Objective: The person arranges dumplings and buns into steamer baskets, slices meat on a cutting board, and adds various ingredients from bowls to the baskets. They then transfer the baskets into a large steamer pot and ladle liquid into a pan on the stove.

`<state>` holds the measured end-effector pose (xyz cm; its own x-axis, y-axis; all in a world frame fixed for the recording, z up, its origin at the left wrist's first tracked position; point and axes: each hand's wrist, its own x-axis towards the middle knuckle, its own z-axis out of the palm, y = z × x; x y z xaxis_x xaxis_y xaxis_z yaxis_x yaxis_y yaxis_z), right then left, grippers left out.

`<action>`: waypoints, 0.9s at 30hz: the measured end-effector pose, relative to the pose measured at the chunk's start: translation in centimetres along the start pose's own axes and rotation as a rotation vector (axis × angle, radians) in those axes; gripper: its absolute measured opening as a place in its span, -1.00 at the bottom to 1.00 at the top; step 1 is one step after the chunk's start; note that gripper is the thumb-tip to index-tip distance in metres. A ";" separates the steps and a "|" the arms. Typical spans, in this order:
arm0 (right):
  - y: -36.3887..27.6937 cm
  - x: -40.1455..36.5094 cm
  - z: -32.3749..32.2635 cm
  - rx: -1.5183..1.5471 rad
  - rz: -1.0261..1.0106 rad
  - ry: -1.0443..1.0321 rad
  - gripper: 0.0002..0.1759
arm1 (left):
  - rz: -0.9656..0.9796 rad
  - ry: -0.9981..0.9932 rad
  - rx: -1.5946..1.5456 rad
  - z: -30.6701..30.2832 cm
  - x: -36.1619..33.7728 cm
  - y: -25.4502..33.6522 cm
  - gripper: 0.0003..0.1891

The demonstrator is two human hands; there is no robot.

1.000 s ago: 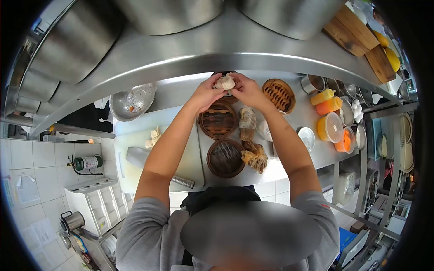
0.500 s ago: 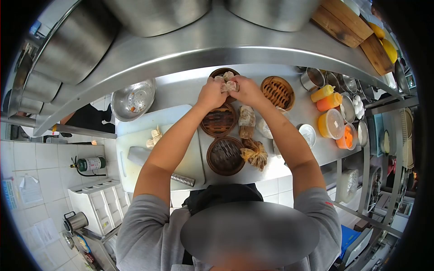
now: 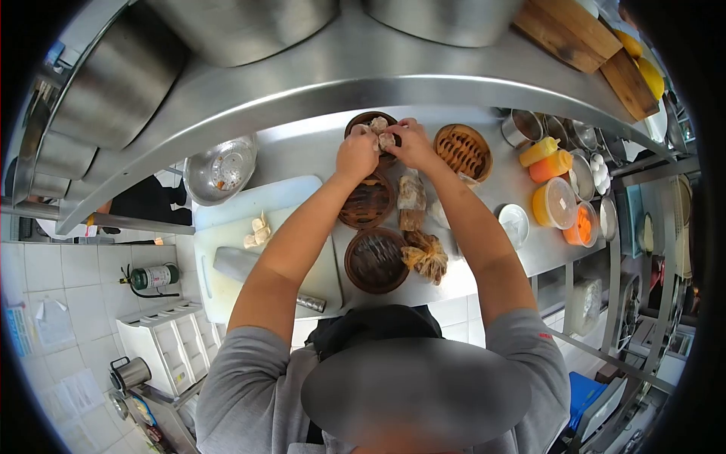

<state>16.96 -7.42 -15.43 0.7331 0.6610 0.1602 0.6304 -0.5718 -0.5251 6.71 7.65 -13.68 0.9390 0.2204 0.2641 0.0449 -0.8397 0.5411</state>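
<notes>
Pale, lumpy dumplings (image 3: pixel 380 125) sit in a round bamboo steamer basket (image 3: pixel 352 125) at the far side of the counter. My left hand (image 3: pixel 357 153) is at the basket's left side, its fingers curled in against a dumpling that they partly hide. From the right, my right hand (image 3: pixel 412 145) pinches another dumpling (image 3: pixel 386 141) with thumb and fingertips, low over the basket. Just nearer to me, a slatted bamboo steamer (image 3: pixel 366 203) lies below my wrists. A third steamer basket (image 3: pixel 376 260) is closest to my body.
A cutting board (image 3: pixel 323 227) carries a cleaver (image 3: pixel 234 261) and pale food pieces (image 3: pixel 258 231). A metal bowl (image 3: pixel 221 170) stands left. Bagged food (image 3: pixel 412 200), another steamer (image 3: pixel 463 154), sauce bottles (image 3: pixel 550 166) and tubs (image 3: pixel 553 204) are right. A steel shelf (image 3: pixel 340 94) overhangs the far edge.
The clustered dumplings between my hands are now lower in the far basket and spread apart. My hands have moved slightly apart, showing more of the basket and dumplings.
</notes>
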 end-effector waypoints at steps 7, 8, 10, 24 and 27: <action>-2.6 -3.4 -5.1 0.211 0.027 0.069 -0.48 | -0.013 0.125 -0.179 -5.3 -3.0 0.1 -0.55; -3.8 -5.2 -6.7 0.353 0.176 -0.020 -0.53 | -0.081 0.152 -0.228 -6.5 -4.3 0.1 -0.53; -5.4 -8.8 -8.4 0.345 0.137 -0.005 -0.58 | -0.111 0.117 -0.267 -8.4 -6.9 0.0 -0.53; -5.4 -27.6 -4.1 -0.058 0.126 0.077 -0.65 | 0.264 -0.202 -0.454 -3.9 -19.7 8.3 -0.51; -5.9 -28.1 -4.0 0.159 0.205 0.168 -0.68 | 0.316 -0.171 -0.342 -2.7 -20.3 11.7 -0.49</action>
<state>-6.35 -24.55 -13.45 0.8811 0.4426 0.1665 0.4268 -0.5928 -0.6830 -12.72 -5.36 -10.55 0.9322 -0.1275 0.3386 -0.3389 -0.6354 0.6939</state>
